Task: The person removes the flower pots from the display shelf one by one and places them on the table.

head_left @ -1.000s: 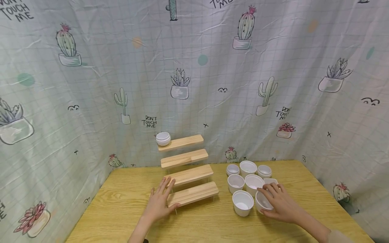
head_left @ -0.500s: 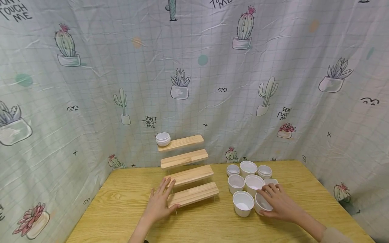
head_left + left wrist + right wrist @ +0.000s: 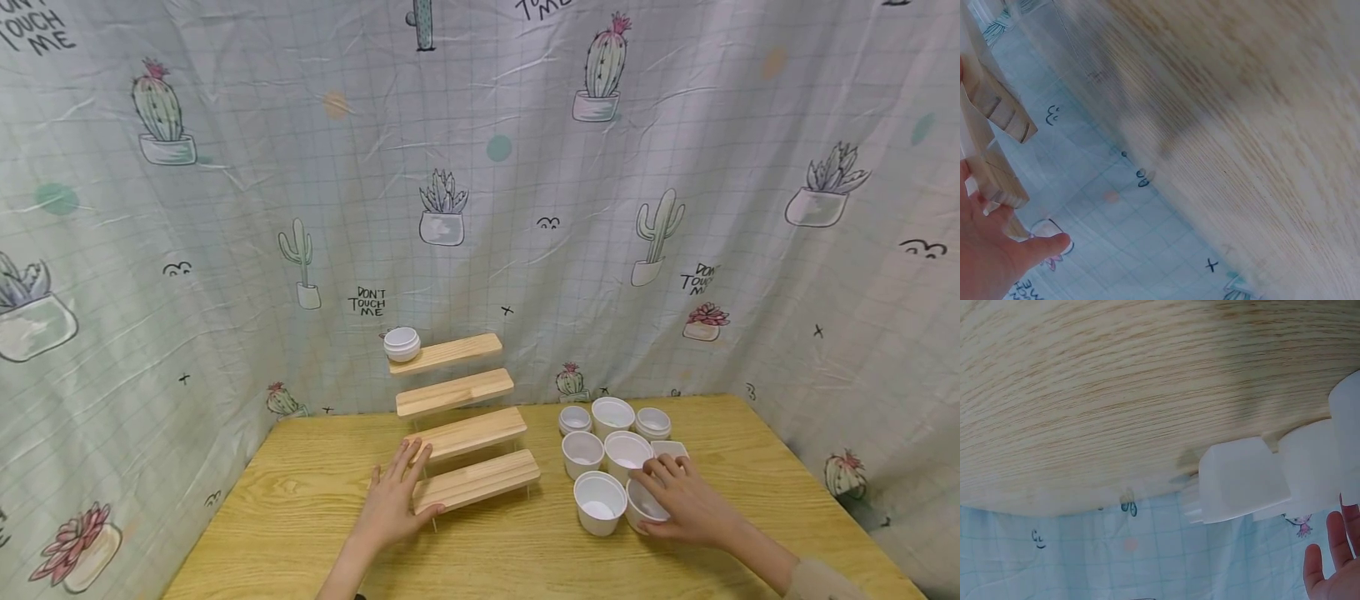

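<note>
My right hand (image 3: pixel 693 504) grips a white plastic pot (image 3: pixel 642 505) by its rim, thumb on the near side and fingers over the far side. The pot stands beside another round white pot (image 3: pixel 600 502), and part of it is hidden by the hand. My left hand (image 3: pixel 392 502) rests on the left ends of the two lowest steps of a wooden tiered stand (image 3: pixel 480 482). In the left wrist view, the thumb (image 3: pixel 1047 247) lies straight, apart from the other fingers. A small white jar-shaped pot (image 3: pixel 402 344) sits on the left end of the top step.
Behind the gripped pot, several round white pots (image 3: pixel 628 454) stand close together on the wooden table (image 3: pixel 300 517). A square white pot (image 3: pixel 1244 481) is just beyond my right fingers. A cactus-print curtain (image 3: pixel 480 275) borders the table at the back and sides.
The pot under my right hand has shifted slightly left, closer to the neighbouring round pot, and the hand has moved with it. My left hand and the stand keep their places.
</note>
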Demonstrator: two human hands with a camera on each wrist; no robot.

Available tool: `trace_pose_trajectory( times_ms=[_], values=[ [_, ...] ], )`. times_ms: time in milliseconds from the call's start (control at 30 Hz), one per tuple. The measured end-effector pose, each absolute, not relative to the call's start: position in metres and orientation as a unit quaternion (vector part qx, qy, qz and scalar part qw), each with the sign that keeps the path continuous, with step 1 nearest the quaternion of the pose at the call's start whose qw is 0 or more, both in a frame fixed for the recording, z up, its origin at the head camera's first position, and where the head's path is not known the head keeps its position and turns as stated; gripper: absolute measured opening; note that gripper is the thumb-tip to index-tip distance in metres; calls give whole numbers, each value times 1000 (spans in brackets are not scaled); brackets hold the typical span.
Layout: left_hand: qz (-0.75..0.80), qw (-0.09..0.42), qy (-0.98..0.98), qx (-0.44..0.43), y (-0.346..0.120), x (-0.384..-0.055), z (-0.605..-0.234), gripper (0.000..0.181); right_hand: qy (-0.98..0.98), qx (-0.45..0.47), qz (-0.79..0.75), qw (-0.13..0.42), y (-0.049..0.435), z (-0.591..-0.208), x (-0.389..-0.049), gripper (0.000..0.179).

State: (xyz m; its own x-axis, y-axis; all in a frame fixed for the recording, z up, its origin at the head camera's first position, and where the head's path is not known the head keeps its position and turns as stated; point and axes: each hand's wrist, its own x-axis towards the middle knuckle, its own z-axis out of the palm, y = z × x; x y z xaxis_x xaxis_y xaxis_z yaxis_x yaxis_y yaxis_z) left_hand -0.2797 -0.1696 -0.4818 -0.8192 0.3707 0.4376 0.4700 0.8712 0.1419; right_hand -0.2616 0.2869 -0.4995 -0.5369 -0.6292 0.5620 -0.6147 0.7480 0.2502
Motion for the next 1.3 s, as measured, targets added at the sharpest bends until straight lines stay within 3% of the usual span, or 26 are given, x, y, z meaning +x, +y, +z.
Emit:
trace_pose_trajectory(
  times_ms=[433,833,1300],
  values=[
    [-114,223,-942,-226,-170,-279,-483,88,-876,350,-1,332,287,-502,-261,66],
    [-119,208,-945,-221,-169,-279,-482,88,-884,336,9,325,285,-493,-255,69],
    [-116,212,-944,-224,-169,-278,-483,87,-870,341,35,355,263,-460,-259,52]
  ],
)
